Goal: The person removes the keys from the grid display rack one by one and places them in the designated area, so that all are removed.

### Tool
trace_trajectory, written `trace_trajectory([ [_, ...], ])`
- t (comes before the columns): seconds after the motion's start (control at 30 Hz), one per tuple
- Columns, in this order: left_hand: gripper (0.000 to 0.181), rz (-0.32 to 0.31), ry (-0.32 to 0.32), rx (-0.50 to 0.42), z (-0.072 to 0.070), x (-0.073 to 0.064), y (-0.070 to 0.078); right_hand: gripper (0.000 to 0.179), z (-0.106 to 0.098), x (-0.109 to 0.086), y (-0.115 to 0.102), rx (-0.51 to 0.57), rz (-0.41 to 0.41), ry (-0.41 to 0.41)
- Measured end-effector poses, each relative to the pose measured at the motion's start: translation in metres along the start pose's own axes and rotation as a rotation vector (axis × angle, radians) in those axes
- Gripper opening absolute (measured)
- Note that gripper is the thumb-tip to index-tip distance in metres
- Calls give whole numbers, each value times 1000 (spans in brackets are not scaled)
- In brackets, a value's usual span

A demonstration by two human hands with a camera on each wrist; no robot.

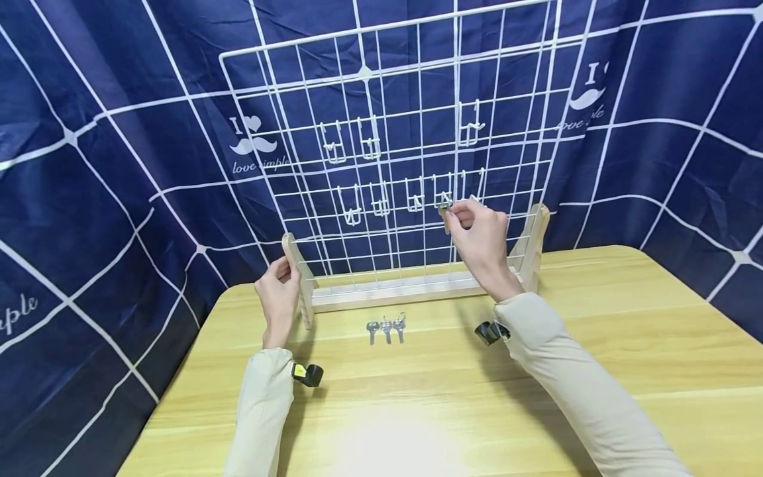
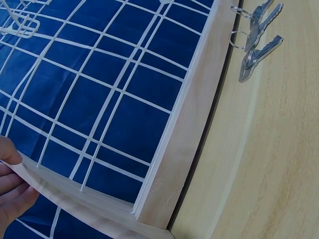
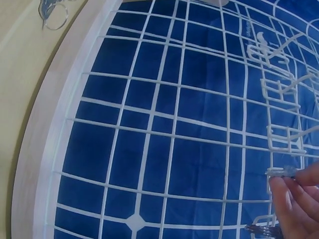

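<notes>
My right hand (image 1: 481,242) is raised to the white wire grid (image 1: 420,119) and pinches a small silvery key (image 3: 282,173) at one of the lower-row hooks (image 1: 444,199). Fingers partly cover the key, so whether it touches the hook I cannot tell. A dark metal bunch (image 3: 264,230) shows just below that hand in the right wrist view, partly hidden. At the grid's left end, my left hand (image 1: 280,291) holds the wooden side support (image 1: 296,265) between thumb and fingers. Several hooks hang on the grid in two rows.
Three silver keys (image 1: 386,329), some with rings, lie on the wooden table (image 1: 369,397) in front of the stand's wooden base bar (image 1: 399,291). Another wooden support (image 1: 536,242) stands at the right end. Dark blue patterned cloth (image 1: 149,59) hangs behind and at both sides.
</notes>
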State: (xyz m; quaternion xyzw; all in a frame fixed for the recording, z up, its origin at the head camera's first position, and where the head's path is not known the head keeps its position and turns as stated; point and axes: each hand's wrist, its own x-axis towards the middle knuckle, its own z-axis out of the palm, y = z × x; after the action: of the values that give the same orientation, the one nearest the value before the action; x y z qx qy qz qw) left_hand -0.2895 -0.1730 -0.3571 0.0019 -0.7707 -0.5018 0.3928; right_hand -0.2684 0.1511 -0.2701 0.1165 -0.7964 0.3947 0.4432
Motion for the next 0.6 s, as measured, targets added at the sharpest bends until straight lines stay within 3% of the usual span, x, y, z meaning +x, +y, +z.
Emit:
trace_trajectory([
  [0.6, 22, 7, 4, -16, 0, -1, 2, 9, -7, -4, -6, 154, 110, -36],
])
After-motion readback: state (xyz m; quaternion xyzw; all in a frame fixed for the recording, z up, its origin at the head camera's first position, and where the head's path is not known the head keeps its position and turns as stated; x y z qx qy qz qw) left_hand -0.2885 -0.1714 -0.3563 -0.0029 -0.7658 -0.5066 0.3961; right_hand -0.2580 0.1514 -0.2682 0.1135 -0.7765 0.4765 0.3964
